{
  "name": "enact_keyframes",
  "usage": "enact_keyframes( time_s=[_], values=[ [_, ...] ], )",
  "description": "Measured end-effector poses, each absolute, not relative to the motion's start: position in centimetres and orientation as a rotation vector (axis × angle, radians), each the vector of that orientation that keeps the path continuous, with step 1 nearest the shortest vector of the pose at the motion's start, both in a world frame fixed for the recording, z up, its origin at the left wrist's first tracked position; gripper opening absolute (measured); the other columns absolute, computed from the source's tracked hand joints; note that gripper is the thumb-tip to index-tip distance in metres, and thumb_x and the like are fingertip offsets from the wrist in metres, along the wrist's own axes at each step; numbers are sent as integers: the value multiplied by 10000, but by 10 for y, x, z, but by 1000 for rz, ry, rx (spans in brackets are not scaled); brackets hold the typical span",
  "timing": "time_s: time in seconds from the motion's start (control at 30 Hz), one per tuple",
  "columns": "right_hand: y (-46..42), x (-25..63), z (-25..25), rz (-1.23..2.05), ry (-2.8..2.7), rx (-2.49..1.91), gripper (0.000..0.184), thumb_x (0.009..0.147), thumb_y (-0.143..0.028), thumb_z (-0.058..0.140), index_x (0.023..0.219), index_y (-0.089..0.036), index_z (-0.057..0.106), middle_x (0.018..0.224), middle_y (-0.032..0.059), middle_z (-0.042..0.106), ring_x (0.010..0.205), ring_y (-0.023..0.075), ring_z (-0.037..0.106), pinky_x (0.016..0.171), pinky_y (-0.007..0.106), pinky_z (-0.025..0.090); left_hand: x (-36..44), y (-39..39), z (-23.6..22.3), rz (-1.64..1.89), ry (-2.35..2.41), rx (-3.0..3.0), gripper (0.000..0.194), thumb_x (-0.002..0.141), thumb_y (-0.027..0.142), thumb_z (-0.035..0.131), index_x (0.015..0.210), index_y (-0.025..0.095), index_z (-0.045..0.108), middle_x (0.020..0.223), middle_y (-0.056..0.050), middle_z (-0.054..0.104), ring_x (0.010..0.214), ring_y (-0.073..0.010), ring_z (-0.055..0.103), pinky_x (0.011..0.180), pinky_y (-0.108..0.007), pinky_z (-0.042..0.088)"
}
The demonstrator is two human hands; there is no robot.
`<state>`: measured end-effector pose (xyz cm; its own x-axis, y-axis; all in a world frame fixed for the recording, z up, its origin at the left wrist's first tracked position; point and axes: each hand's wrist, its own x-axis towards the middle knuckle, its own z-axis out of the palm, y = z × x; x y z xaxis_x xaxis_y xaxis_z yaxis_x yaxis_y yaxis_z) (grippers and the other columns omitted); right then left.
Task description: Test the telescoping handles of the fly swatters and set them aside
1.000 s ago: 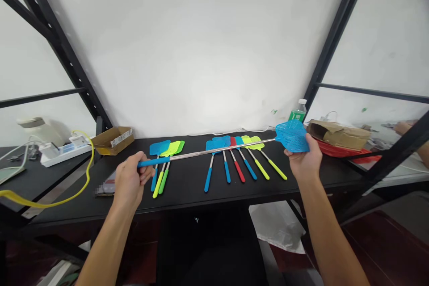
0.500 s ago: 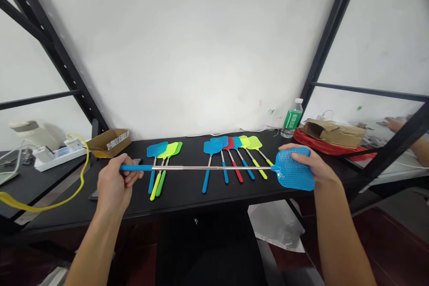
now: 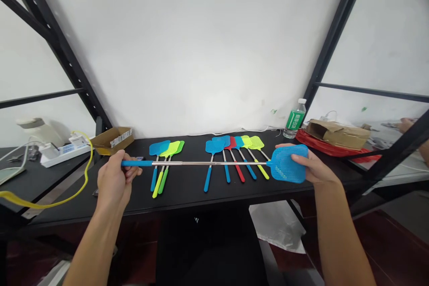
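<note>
A blue fly swatter with a long extended metal rod [image 3: 208, 163] is held level above the black table [image 3: 187, 190]. My left hand [image 3: 115, 181] is closed around its blue handle at the left. My right hand [image 3: 310, 167] grips the blue mesh head [image 3: 284, 165] at the right. Behind the rod, several short swatters lie on the table: a blue and green group [image 3: 164, 161] at the left, and a blue, red and yellow-green group [image 3: 234, 158] in the middle.
A green-labelled water bottle [image 3: 295, 120] stands at the back right, beside a brown bag on a red tray [image 3: 338, 136]. A small cardboard box [image 3: 112, 139] sits back left. A power strip [image 3: 63, 152] and yellow cable [image 3: 80, 178] lie left. Black rack posts frame both sides.
The swatter went from tilted, head up at the right, to level and lower over the table. My left hand slid left along the handle; my right hand lowered with the head.
</note>
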<state>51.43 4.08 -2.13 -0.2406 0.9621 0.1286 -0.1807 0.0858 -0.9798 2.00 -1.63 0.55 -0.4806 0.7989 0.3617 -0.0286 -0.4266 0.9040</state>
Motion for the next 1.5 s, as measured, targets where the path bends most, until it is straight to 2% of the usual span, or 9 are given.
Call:
enact_keyframes(
  time_s=[0.17,0.27,0.37,0.5,0.8,0.93,1.1,1.3,1.5],
  values=[
    [56,511,-28,1339,-1332,-947,323,764,-386,801,1009,-195,714,991,74,746,837,212,712,734,315,595,21,-18,5,1964,1249,1037,370,899,337,563,588,193,423,467,62,356,420,-78,314,523,-247,428],
    [58,512,-28,1301,-1307,-972,332,768,-406,798,981,-176,688,883,60,726,683,169,672,555,266,576,19,-19,5,1742,1292,1129,408,917,397,546,579,198,433,445,57,358,397,-85,305,533,-264,445],
    [55,516,-26,1229,-1257,-1003,350,736,-416,821,903,-160,650,738,31,678,527,126,589,380,211,477,17,-20,2,1476,1266,1267,496,946,430,487,517,210,375,396,41,331,377,-103,305,531,-289,444],
    [52,518,-23,1185,-1228,-1045,393,707,-430,838,890,-166,612,633,-1,624,443,106,542,291,171,376,19,-19,-1,1405,1182,1327,525,968,440,447,502,216,355,387,32,331,390,-117,324,542,-301,434],
    [52,518,-26,1196,-1271,-1076,444,741,-454,805,1034,-187,604,600,-4,616,416,128,584,250,136,314,17,-23,-1,1344,1103,1359,502,988,427,425,537,209,387,440,38,355,419,-113,332,569,-301,423],
    [50,509,-22,1231,-1286,-1016,526,761,-425,793,1193,-205,590,700,13,657,409,107,570,241,126,294,24,-24,0,1321,1095,1392,473,990,413,414,562,212,391,469,41,362,418,-112,340,567,-300,428],
    [50,487,-17,1264,-1344,-971,612,790,-418,769,1320,-207,546,713,14,657,423,110,584,257,133,331,38,-21,-6,1219,1082,1432,446,988,420,401,592,215,400,503,38,382,412,-112,354,520,-294,418],
    [47,466,-12,1272,-1356,-921,571,792,-420,760,1278,-202,555,704,11,664,430,127,603,262,155,346,49,-17,-17,1165,1067,1474,424,988,389,369,600,219,392,506,44,364,421,-112,345,579,-312,459],
    [37,422,-12,1373,-1488,-866,376,821,-473,714,1019,-174,601,654,45,679,483,166,652,302,168,385,84,-17,-21,1041,1029,1540,478,990,487,356,596,219,375,494,61,325,407,-104,340,597,-312,466]
  ],
)
